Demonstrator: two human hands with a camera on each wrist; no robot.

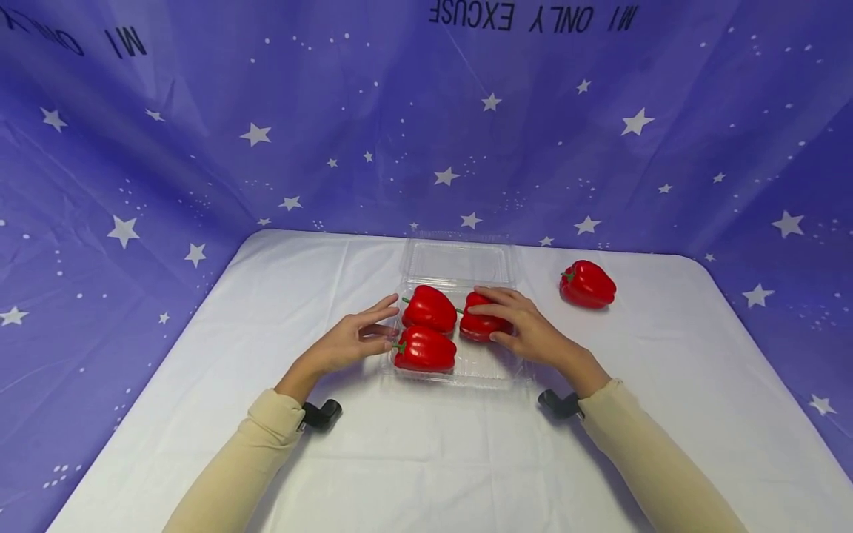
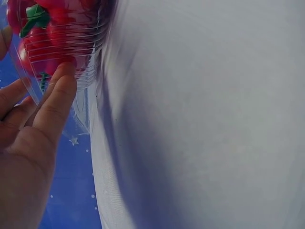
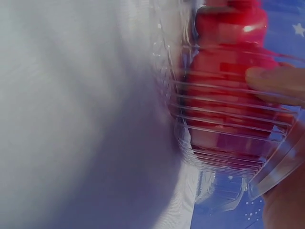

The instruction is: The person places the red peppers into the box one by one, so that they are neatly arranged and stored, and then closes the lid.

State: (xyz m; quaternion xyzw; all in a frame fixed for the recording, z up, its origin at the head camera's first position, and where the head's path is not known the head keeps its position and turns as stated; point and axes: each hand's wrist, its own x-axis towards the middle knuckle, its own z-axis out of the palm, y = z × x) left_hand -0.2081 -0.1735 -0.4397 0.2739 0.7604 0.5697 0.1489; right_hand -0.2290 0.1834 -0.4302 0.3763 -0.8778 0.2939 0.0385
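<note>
A clear plastic clamshell box [image 1: 489, 368] lies with its lid [image 1: 460, 263] folded back on the far side. Two red bell peppers, one farther [image 1: 429, 309] and one nearer [image 1: 425, 349], sit in its left half, green stems pointing left. My right hand [image 1: 536, 333] holds a third red bell pepper [image 1: 478, 326] in the box's right half, fingers over the top and thumb on the near side. At the box's left wall, my left hand [image 1: 346, 340] has its fingers extended; in the left wrist view a fingertip [image 2: 64, 71] touches the ribbed plastic.
Another red bell pepper [image 1: 588, 284] lies on the white tablecloth [image 1: 426, 459], right of the box. A purple star-patterned curtain [image 1: 373, 111] hangs behind the table and along both sides. Black wrist mounts [image 1: 323, 415] show below the hands.
</note>
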